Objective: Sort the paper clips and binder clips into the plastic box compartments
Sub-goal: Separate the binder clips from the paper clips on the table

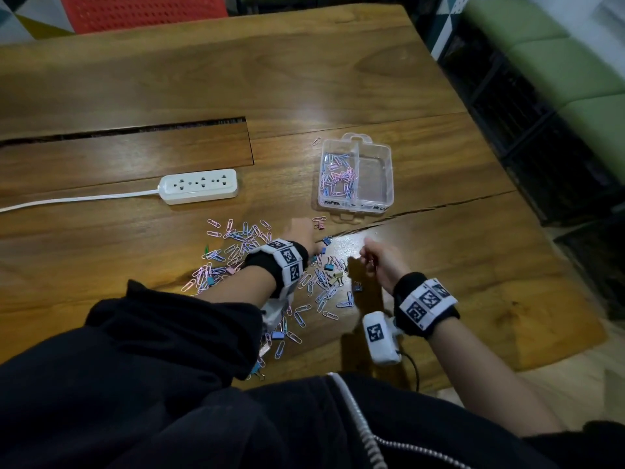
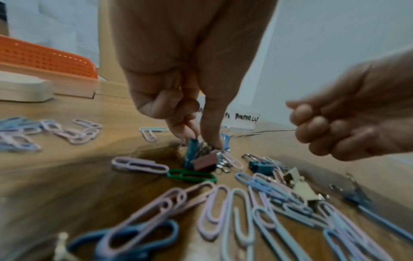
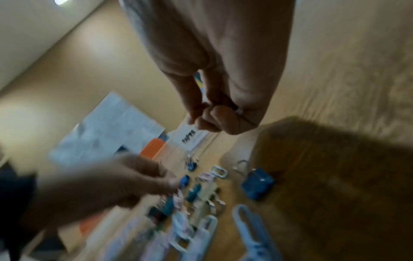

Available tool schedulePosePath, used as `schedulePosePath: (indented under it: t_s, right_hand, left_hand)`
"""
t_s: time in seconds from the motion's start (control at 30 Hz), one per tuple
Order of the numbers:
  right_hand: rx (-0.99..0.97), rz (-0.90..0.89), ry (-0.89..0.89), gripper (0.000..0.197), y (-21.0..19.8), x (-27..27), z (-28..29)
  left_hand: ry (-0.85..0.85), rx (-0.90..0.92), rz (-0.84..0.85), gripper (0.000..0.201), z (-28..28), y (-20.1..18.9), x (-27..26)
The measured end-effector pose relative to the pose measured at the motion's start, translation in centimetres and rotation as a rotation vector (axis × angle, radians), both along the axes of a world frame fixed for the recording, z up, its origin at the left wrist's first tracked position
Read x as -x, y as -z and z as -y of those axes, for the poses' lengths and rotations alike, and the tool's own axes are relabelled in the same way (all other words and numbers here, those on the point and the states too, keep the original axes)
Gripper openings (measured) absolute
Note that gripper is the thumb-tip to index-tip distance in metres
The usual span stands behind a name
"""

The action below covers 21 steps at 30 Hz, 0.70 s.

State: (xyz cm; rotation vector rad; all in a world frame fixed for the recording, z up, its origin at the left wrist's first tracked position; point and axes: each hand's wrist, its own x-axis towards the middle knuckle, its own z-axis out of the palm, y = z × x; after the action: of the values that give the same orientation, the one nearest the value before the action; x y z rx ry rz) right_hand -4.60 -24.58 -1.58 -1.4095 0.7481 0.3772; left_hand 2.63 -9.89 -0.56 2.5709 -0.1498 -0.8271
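The clear plastic box stands right of centre on the wooden table; its left compartment holds pink and blue paper clips, its right one looks bare. Loose paper clips and small binder clips lie scattered in front of me. My left hand reaches down into them. Its thumb and index finger pinch the wire handles of a teal binder clip, which stands on the table beside a pink one. My right hand hovers to the right with its fingers curled tight; a tiny metal glint there is unclear.
A white power strip with its cord lies to the left. A long slot runs across the table behind it. An orange chair stands at the far side. The table's right edge drops off beside a green bench.
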Motion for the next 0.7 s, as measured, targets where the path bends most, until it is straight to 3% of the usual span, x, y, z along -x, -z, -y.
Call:
schedulePosePath:
  t_s: [0.1, 0.2, 0.3, 0.47, 0.63, 0.7]
  right_hand:
    - [0.478, 0.023, -0.226, 0.025, 0.8, -0.2, -1.3]
    - [0.73, 0.02, -0.365, 0.021, 1.3, -0.3, -2.5]
    - [0.932, 0.022, -0.493, 0.025, 1.2, 0.0, -3.2]
    - [0.932, 0.015, -0.526, 0.015, 1.1, 0.0, -3.2]
    - [0.835, 0.017, -0.541, 0.006, 1.3, 0.1, -2.7]
    - [0.824, 0.044, -0.524, 0.008, 1.3, 0.3, -2.4]
  left_hand:
    - [0.078, -0.074, 0.074, 0.028, -0.2, -0.2, 0.2]
    - [0.105, -0.065, 0.087, 0.026, -0.8, 0.2, 0.6]
    - [0.034, 0.062, 0.069, 0.011, -1.7, 0.7, 0.9]
    - [-0.228, 0.269, 0.041, 0.024, -2.8, 0.7, 0.8]
    - [-0.574, 0.529, -0.242, 0.026, -3.4, 0.3, -0.1]
    - [-0.585, 0.517, -0.275, 0.03, -3.5, 0.4, -0.1]
